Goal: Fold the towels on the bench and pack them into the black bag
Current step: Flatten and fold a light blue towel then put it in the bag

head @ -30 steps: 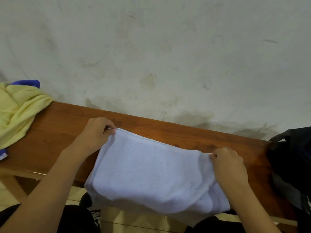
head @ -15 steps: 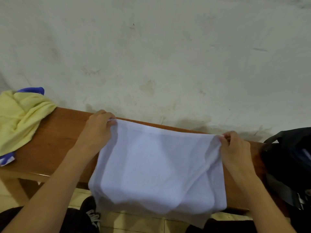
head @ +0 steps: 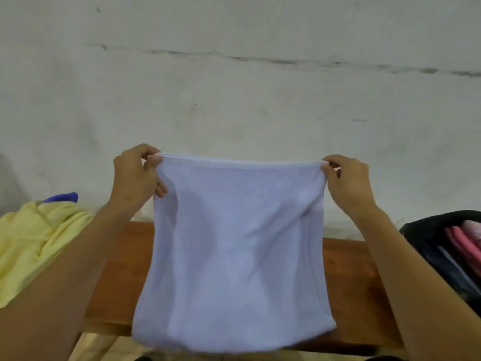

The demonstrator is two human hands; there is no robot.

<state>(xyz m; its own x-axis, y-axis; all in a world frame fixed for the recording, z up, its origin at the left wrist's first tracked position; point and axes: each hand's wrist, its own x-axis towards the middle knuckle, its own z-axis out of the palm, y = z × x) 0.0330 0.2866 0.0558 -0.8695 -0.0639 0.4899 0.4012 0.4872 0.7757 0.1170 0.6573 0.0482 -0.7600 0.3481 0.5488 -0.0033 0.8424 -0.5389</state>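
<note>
A pale lavender towel (head: 234, 251) hangs in the air in front of me, above the wooden bench (head: 348, 280). My left hand (head: 135, 175) pinches its top left corner and my right hand (head: 347, 181) pinches its top right corner, so the upper edge is stretched level between them. The towel's lower part droops past the bench's front edge. The black bag (head: 426, 246) stands open at the right end of the bench, with pink folded cloth (head: 466, 241) inside it.
A crumpled yellow towel (head: 33, 243) lies on the left end of the bench, with a bit of blue cloth (head: 62, 198) behind it. A stained white wall (head: 234, 87) rises right behind the bench.
Both hands have lifted the lavender towel off the bench and raised it up in front of the wall. The view has tilted upward, and the bag's inside now shows.
</note>
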